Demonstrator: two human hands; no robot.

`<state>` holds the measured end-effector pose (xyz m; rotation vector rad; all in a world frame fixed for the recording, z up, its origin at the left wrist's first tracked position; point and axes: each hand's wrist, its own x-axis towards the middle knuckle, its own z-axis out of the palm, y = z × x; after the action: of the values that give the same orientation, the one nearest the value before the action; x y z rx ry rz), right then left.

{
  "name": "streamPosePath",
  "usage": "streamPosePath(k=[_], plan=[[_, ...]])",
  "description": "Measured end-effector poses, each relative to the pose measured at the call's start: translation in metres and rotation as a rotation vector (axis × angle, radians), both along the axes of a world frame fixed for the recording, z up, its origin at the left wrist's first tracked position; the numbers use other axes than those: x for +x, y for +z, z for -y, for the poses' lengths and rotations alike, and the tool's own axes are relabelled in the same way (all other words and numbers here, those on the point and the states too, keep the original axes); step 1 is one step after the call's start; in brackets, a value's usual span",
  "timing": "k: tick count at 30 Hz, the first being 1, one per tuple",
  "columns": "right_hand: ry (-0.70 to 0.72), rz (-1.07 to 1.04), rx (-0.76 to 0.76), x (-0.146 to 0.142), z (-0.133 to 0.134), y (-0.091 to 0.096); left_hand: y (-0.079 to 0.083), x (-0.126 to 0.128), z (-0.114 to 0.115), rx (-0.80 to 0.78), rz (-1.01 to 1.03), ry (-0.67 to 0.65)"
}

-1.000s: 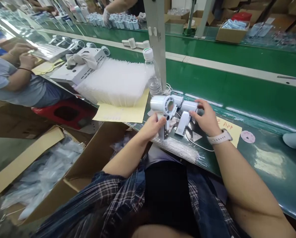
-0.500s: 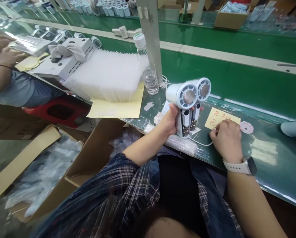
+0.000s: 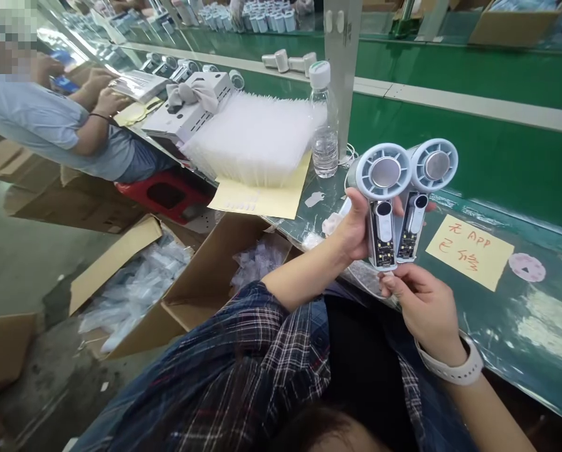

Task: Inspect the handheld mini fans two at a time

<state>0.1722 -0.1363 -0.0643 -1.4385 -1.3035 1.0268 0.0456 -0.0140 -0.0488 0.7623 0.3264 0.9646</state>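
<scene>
My left hand [image 3: 356,226] is wrapped around two light-blue handheld fans side by side. On the nearer fan [image 3: 385,172] and the farther fan [image 3: 437,166], the handle fronts are off and the circuit boards show. Both stand upright, round heads facing me. My right hand [image 3: 424,307] is closed in a pinch just under the nearer fan's handle, on the end of a white cable [image 3: 388,274]; whether it is plugged in cannot be made out. A yellow note [image 3: 469,251] with red handwriting lies on the green bench to the right, beside a pink round sticker [image 3: 527,267].
A water bottle [image 3: 325,135] stands by the grey post [image 3: 341,69]. Left of it lies a pile of white plastic sleeves [image 3: 257,135] on yellow card. Cardboard boxes [image 3: 201,295] with plastic bags stand below the bench. A co-worker [image 3: 88,125] sits at the left.
My right hand has moved left from the yellow note to the base of the fans. My left hand still holds both fans, now turned more toward me. The view has swung left.
</scene>
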Motion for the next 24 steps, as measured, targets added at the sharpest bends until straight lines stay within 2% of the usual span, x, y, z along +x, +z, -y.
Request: streamPosePath(k=[2,6,8,12,14,16,19,24], plan=[[-0.059,0.004,0.033,-0.006,0.004,-0.002,-0.003,0.001,0.0,0.016,-0.002,0.015],[-0.099,-0.213,0.032,-0.019,0.012,-0.001,-0.008,0.005,0.003,0.006,-0.02,0.061],[-0.096,-0.244,0.043,-0.022,0.012,0.002,-0.006,0.007,0.005,-0.027,-0.017,0.069],[-0.002,0.091,0.147,-0.014,0.009,0.007,0.006,0.006,0.008,-0.159,0.061,0.064],[0.013,0.161,0.223,-0.01,0.008,0.008,0.012,0.003,0.008,-0.202,0.103,0.089],[-0.055,0.115,0.242,-0.009,0.007,0.007,0.014,0.0,0.007,-0.199,0.111,0.106],[-0.162,-0.005,0.162,-0.011,0.008,0.004,0.01,-0.002,0.008,-0.107,0.101,0.1],[-0.223,-0.32,0.072,-0.02,0.01,-0.001,-0.003,0.002,0.015,0.003,0.015,0.142]])
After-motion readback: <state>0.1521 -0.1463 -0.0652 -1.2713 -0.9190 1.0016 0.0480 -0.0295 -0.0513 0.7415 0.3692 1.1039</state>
